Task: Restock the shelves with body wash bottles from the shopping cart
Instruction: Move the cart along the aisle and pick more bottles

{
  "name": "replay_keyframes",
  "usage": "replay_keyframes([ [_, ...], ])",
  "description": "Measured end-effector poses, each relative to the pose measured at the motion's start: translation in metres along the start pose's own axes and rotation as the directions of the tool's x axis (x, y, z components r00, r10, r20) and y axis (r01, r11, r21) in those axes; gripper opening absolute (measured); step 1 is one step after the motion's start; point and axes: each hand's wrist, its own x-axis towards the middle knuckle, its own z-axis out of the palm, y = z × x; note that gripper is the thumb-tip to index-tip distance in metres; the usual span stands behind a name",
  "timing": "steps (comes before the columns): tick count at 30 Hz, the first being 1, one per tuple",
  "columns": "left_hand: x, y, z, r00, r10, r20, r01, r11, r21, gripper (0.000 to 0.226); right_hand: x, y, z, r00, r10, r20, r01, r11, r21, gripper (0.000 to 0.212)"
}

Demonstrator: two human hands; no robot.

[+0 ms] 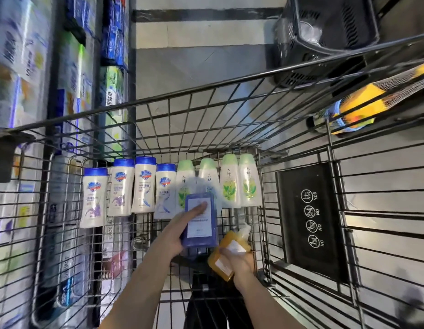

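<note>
light: bright, even | blur: shelves smeared at left | edges: wide-angle bowing | glare: none

left hand: gripping, forefinger extended | right hand: gripping
</note>
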Motion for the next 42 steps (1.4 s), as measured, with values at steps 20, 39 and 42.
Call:
replay_keyframes([
  [20,-0.089,0.038,-0.005,0.983,0.184,0.019,-0.181,0.979,-0.095,0.026,-0.087,-0.048,-0.047,0.892,-0.236,0.385,0.155,0.961,0.23,0.051],
  [39,-0.373,0.028,0.013,0.596,0.728,-0.339,-0.802,0.562,-0.201,0.013,-0.395,-0.135,-0.053,0.028,-0.631,0.775,0.815,0.464,0.348,0.036],
  [42,-0.428,-0.002,0.015,0.466,0.778,-0.421,-0.884,0.434,-0.177,0.014,-0.442,-0.115,-0.057,-0.099,-0.574,0.813,0.81,0.429,0.401,0.034],
])
